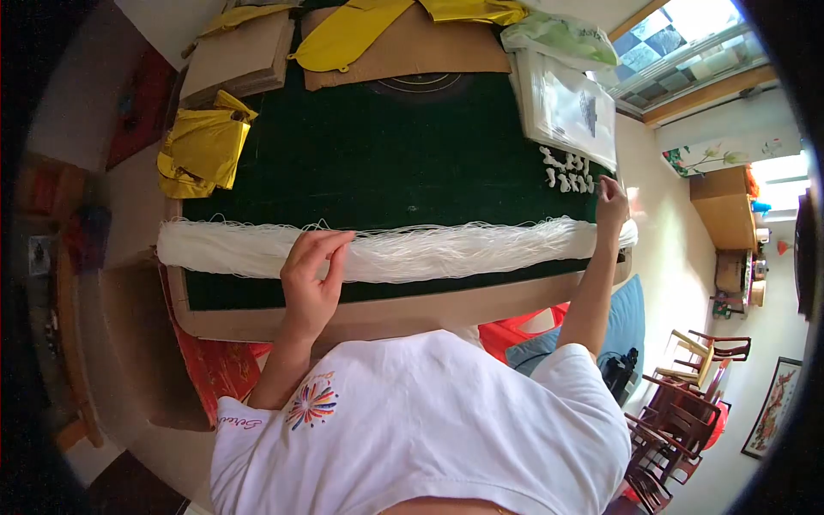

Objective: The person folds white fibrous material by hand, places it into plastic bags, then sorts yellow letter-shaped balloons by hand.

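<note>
A long hank of white string [481,249] lies across the near side of the dark green tabletop [403,163]. My left hand [314,273] is over the hank left of its middle, with thumb and fingertips pinched together on a strand of the white string. At the hank's right end, my right hand [612,204] is closed in a pinch beside a group of small knotted white string bundles [566,172]. What those fingers hold is too small to make out.
Yellow foil-like sheets [206,146] lie at the left. A brown cardboard sheet [412,51] lies at the back, near a stack of boards [240,56]. Clear plastic bags [566,107] sit at the back right. A blue cushion [618,330] is below the table's right edge.
</note>
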The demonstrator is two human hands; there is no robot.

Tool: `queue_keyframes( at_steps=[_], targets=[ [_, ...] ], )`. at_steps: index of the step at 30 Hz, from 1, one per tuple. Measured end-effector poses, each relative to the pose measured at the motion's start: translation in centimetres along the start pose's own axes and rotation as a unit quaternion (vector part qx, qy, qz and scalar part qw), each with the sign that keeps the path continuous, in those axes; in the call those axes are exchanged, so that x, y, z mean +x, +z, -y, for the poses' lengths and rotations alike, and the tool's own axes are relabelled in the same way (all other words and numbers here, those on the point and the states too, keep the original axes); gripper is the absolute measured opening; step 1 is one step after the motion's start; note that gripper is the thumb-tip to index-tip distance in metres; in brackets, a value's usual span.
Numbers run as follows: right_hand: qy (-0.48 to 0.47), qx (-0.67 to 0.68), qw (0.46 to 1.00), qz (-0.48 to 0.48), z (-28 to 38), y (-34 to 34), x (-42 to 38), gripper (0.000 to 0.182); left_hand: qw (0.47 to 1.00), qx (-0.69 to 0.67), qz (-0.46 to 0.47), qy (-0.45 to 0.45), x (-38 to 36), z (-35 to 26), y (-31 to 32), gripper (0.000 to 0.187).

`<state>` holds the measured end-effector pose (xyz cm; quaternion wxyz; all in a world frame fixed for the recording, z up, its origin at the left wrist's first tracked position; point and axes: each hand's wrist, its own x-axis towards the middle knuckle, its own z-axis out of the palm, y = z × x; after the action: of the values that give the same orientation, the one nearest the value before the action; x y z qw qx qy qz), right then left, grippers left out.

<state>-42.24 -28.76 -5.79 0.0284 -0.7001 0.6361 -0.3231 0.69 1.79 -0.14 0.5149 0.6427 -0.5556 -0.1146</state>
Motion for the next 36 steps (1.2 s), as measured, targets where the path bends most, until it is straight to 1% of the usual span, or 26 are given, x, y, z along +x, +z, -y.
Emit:
queue_keyframes(
  at_steps=[1,3,4,6,8,9,10,12,15,16,17,19,20,21,23,24,26,28,29,31,32,34,35,36],
  targets=[
    [0.001,-0.001,1.0,-0.001,1.6,-0.3,-0.3,0.018,1.0,-0.001,0.001,0.001,0.0,0.0,0.0,0.021],
    [-0.089,-0.01,0.995,-0.053,5.9,-0.7,-1.4,0.018,1.0,0.006,-0.004,-0.005,0.0,0.1,-0.1,0.021],
    [-0.082,0.075,0.994,-0.01,8.4,-0.9,-2.3,0.019,1.0,0.006,-0.003,-0.005,0.1,0.0,-0.2,0.021],
    [-0.158,0.072,0.983,0.056,11.4,-0.3,-3.7,0.021,1.0,0.003,0.001,-0.001,0.3,-0.1,-0.2,0.02],
    [-0.247,0.055,0.965,0.066,13.4,0.8,-5.1,0.026,1.0,0.0,0.008,-0.001,0.3,-0.4,-0.1,0.019],
    [-0.28,-0.016,0.958,0.054,14.5,0.8,-5.3,0.028,1.0,-0.003,0.013,-0.002,0.3,-0.5,-0.2,0.018],
    [-0.28,-0.015,0.958,0.053,14.0,1.1,-5.2,0.028,1.0,-0.002,0.013,-0.002,0.3,-0.6,-0.2,0.018],
    [-0.226,-0.038,0.973,0.02,12.4,1.9,-4.4,0.028,1.0,-0.004,0.013,-0.006,0.2,-0.6,-0.4,0.019],
    [-0.088,-0.144,0.986,0.01,11.8,0.6,-2.5,0.017,1.0,0.014,-0.012,0.002,0.0,-0.3,-0.5,0.019],
    [-0.101,-0.161,0.982,0.003,10.7,1.0,-1.8,0.01,1.0,0.014,-0.012,0.002,0.0,-0.2,-0.5,0.019],
    [-0.099,-0.162,0.982,0.003,10.0,1.5,-1.3,0.01,1.0,0.011,-0.009,0.001,-0.1,-0.1,-0.4,0.019],
    [-0.088,-0.162,0.981,0.065,9.2,2.0,-0.6,0.012,1.0,0.005,-0.005,0.003,0.0,-0.2,-0.3,0.019],
    [-0.105,-0.16,0.981,0.032,8.9,2.2,-0.3,0.015,1.0,0.002,-0.004,0.002,0.2,-0.4,-0.3,0.019],
    [-0.105,-0.16,0.981,0.032,8.9,2.3,-0.2,0.015,1.0,-0.002,-0.002,0.0,0.2,-0.5,-0.2,0.019],
    [-0.07,-0.157,0.983,0.062,9.0,2.6,0.0,0.015,1.0,-0.004,-0.002,-0.001,0.1,-0.6,-0.1,0.019],
    [-0.069,-0.157,0.983,0.062,9.4,2.4,-0.2,0.015,1.0,-0.005,-0.003,-0.002,0.2,-0.6,-0.1,0.02],
    [-0.075,-0.098,0.992,0.027,10.6,2.0,-0.8,0.013,1.0,-0.001,0.004,-0.006,0.1,-0.6,-0.3,0.019],
    [-0.152,-0.012,0.988,-0.015,12.6,1.9,-2.1,0.009,1.0,0.003,0.014,-0.014,0.0,-0.5,-0.4,0.019],
    [-0.191,0.037,0.98,0.036,13.3,2.1,-3.3,0.009,1.0,0.005,0.011,-0.013,0.0,-0.4,-0.5,0.019],
    [-0.288,0.033,0.957,0.018,16.1,1.9,-5.0,0.011,1.0,0.006,0.01,-0.012,0.2,-0.3,-0.4,0.019],
    [-0.277,0.03,0.96,0.026,16.6,1.7,-5.5,0.013,1.0,0.005,0.01,-0.011,0.2,-0.4,-0.3,0.019],
    [-0.216,0.045,0.974,0.045,14.8,2.5,-5.1,0.013,1.0,0.004,0.011,-0.011,0.1,-0.5,-0.4,0.019],
    [-0.139,0.088,0.984,0.067,14.2,2.2,-4.9,0.013,1.0,0.004,0.011,-0.01,0.2,-0.6,-0.4,0.019],
    [-0.162,0.075,0.983,0.031,13.6,1.8,-4.4,0.013,1.0,0.004,0.009,-0.008,0.2,-0.7,-0.4,0.018]
  ],
)
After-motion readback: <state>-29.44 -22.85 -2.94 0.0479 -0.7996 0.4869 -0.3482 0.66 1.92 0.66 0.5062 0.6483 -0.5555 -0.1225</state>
